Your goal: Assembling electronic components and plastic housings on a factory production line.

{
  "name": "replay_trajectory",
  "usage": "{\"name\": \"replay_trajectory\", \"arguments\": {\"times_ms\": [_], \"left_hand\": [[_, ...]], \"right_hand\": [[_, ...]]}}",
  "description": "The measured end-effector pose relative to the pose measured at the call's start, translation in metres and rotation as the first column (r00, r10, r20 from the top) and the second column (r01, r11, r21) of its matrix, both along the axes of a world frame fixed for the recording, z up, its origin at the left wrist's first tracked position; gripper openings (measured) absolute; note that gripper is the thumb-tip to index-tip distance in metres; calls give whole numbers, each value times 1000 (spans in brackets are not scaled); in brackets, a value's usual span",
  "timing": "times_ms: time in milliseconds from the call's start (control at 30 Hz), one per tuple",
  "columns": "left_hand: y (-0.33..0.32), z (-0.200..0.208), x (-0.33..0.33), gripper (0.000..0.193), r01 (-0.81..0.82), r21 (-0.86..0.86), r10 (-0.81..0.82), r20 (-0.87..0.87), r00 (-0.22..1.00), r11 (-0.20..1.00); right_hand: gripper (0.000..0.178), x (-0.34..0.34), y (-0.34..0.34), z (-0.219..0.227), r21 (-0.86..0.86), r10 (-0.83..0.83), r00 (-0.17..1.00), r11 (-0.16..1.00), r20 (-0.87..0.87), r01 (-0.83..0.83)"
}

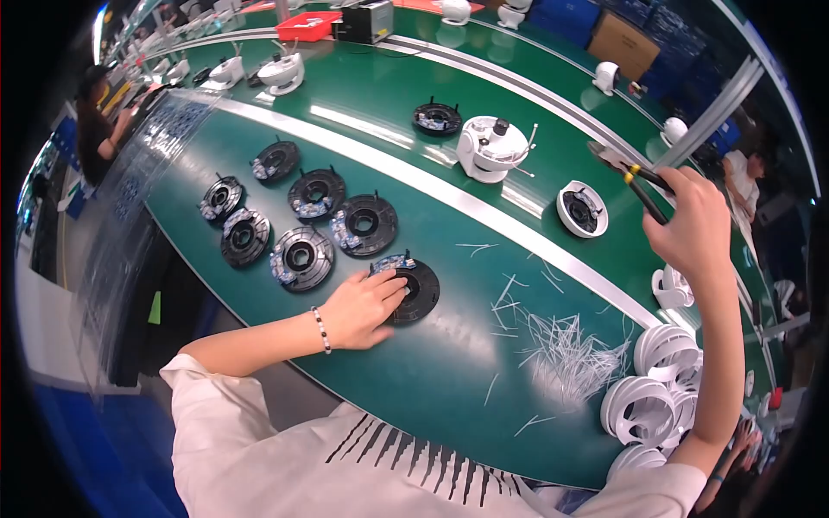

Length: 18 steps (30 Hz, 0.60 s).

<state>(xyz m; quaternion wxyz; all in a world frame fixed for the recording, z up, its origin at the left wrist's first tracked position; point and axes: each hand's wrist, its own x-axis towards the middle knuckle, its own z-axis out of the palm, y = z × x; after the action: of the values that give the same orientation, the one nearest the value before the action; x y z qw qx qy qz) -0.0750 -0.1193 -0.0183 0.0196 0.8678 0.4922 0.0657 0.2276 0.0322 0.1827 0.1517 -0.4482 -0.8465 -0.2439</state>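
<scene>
Left hand: the left hand [363, 306] is laid flat on a black round part [413, 292] at the near edge of the green bench [432, 380]; the fingers are spread and pressed down on its top, nothing is closed around.
Right hand: the right hand [695, 229] is raised well above the bench, fingers wrapped tight on the handles of a pair of cutters [635, 177]; the blades point up and to the left, clear of any part.
Part position: the black round part is pinned under the left fingertips, with a small blue-and-white board at its upper left rim; it sits apart from the others.
Neighbouring parts: six similar black discs [302, 256] are set in a loose group to the left and further back.
Offcuts: a pile of thin white clippings [566, 350] is spread to the right of the held part; stacked white rings [661, 380] lie beyond it.
Step (judged): the part is being steadied while the cutters are held away, so a trim looks pending rather than under way.
Next move (judged): the cutters would need bringing down to the part's rim, blades opened, with the left fingers kept clear of the cut.
</scene>
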Motion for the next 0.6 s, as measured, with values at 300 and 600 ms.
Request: {"name": "replay_trajectory", "arguments": {"times_ms": [300, 600], "left_hand": [[186, 108, 44, 22, 4, 494, -214, 369, 905, 870], [325, 52, 99, 26, -198, 80, 200, -7, 980, 977]], "right_hand": [[38, -15, 46, 4, 108, -192, 936, 980, 294, 167], [39, 3, 116, -91, -301, -204, 978, 931, 34, 205]]}}
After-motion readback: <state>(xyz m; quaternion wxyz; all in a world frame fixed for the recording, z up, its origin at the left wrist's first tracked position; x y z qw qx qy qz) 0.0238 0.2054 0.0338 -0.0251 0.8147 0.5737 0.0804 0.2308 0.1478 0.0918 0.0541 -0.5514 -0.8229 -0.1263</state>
